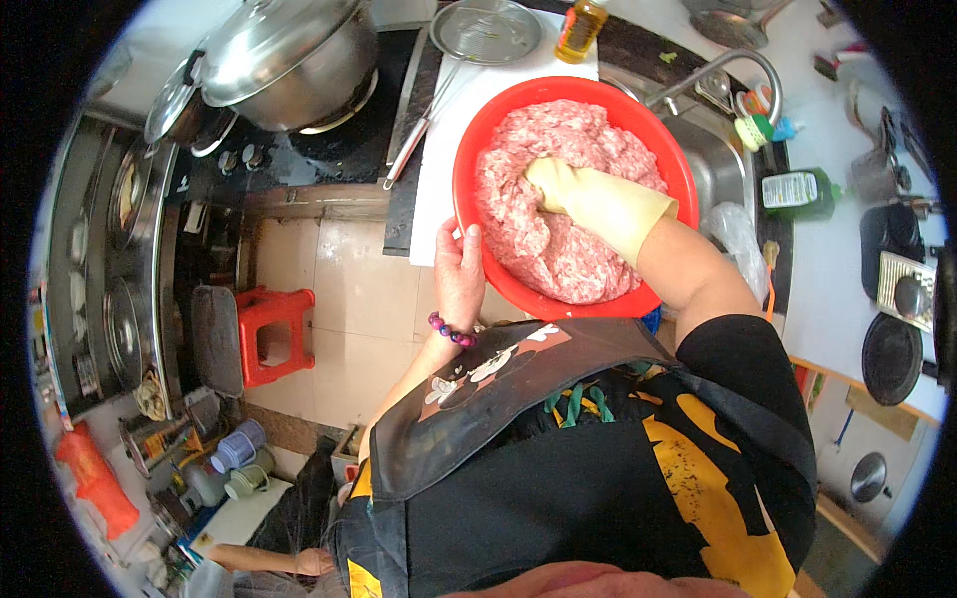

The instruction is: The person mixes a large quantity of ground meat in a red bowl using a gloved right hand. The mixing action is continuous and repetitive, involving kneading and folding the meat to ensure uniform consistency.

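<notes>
A large red plastic basin [465, 161] holds a heap of pale pink minced meat [546, 250]. My right hand [557, 187], in a cream-yellow rubber glove, is sunk into the middle of the meat. Its fingers are buried, so their grip is hidden. With a beaded bracelet [453, 331] at the wrist, my bare left hand [459, 261] grips the basin's left rim. The basin rests partly on a white board or sheet [435, 187] on the counter, and its near rim is close to my dark apron [448, 448].
Left of the basin, a big lidded steel pot [299, 82] stands on a black gas hob [359, 157]. Behind are a strainer [486, 30] and an oil bottle [579, 30]. A sink [721, 168] with faucet [762, 67] lies right. Another person's forearm [258, 559] shows lower left, below a red stool [277, 336].
</notes>
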Action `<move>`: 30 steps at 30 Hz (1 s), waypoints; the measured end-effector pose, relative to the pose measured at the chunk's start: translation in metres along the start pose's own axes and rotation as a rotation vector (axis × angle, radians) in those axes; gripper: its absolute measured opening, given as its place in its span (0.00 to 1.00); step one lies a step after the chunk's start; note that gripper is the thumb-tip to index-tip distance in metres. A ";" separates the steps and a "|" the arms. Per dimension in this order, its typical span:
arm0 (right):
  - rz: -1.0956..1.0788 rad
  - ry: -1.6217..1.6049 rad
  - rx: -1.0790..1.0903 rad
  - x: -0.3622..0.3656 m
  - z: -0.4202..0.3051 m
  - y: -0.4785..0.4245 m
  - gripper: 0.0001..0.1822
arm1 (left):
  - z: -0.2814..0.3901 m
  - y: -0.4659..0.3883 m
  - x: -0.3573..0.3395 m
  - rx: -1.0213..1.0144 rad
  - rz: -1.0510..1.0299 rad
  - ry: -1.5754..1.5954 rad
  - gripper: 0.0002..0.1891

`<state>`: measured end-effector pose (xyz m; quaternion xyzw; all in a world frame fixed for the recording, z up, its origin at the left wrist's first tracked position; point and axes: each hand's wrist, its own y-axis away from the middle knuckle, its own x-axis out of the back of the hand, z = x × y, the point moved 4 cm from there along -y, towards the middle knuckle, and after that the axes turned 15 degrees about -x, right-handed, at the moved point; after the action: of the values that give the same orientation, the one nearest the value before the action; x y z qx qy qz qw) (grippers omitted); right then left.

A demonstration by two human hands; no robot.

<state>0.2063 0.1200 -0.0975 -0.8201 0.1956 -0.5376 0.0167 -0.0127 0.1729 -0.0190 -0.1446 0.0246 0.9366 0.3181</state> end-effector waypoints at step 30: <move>-0.234 -0.339 -1.012 0.182 -0.007 0.025 0.43 | -0.012 -0.151 -0.018 -0.103 -0.289 -0.560 0.22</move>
<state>0.2548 0.0363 0.0588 -0.8172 0.3317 -0.2348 -0.4088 0.0951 0.2810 -0.0189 0.1010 -0.1323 0.8851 0.4345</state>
